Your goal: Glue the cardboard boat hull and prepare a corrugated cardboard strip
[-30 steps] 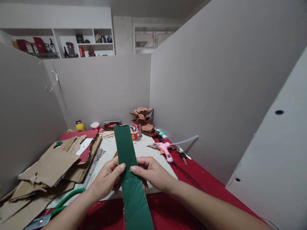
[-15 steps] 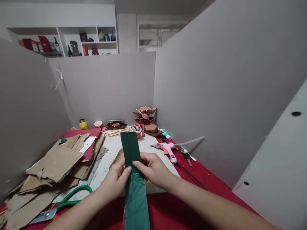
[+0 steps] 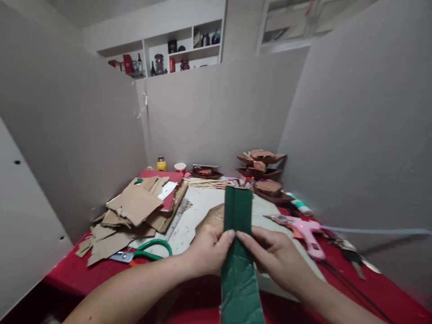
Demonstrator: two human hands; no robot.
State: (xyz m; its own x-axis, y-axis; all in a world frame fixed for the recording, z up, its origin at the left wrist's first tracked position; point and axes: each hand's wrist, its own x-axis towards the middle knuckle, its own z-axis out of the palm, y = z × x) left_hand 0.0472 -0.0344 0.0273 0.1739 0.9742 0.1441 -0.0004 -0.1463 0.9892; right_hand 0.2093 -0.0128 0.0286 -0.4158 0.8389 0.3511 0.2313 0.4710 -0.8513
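Note:
A long strip of green-faced cardboard (image 3: 240,279) points away from me, its far end raised above the white board (image 3: 199,198). My left hand (image 3: 211,247) grips its left edge, thumb on the green face and fingers hidden behind. On the opposite edge my right hand (image 3: 275,252) has the same kind of hold, and the two thumb tips nearly meet. Creases cross the strip's near part, while the far part looks smoother. Behind my left hand a brown cardboard piece (image 3: 211,218) lies on the board, partly covered.
Torn cardboard (image 3: 140,202) is heaped at left, beside green-handled scissors (image 3: 148,249). A pink glue gun (image 3: 307,229) with a glue stick and cord lies right, near keys (image 3: 353,256). Thin sticks (image 3: 205,182) and brown model boats (image 3: 259,171) are at the back. Grey panels (image 3: 216,112) enclose the table.
The view has turned left and tilted, so everything sits further right. Both hands keep hold of the strip; their thumbs are closer together and nearer its far end.

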